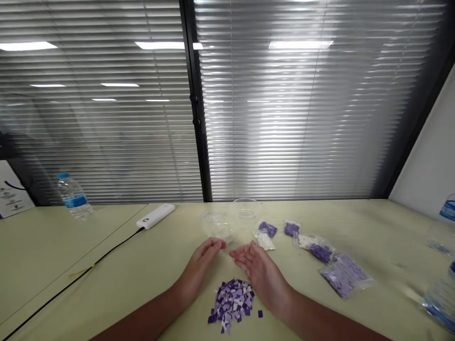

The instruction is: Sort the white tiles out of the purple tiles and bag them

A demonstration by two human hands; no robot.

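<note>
A heap of small square pieces in dark purple, lilac and white (232, 299) lies on the table between my forearms. One dark purple piece (260, 313) sits apart at its right. Just beyond the heap on the left is my left hand (202, 260), cupped, its fingers stretched forward and holding nothing visible. Its fingertips come close to a clear plastic bowl (223, 229); whether they touch it I cannot tell. My right hand (263, 272) is open, palm turned inward, its fingers extended toward the left hand with a small gap between.
Behind stands another clear bowl (246, 208). Small bags of purple (291, 228) and white pieces (265, 240) lie to the right, with larger lilac bags (346, 274) nearer. A white device (155, 216) with a black cable and a water bottle (74, 196) are left; more bottles (442, 298) stand right.
</note>
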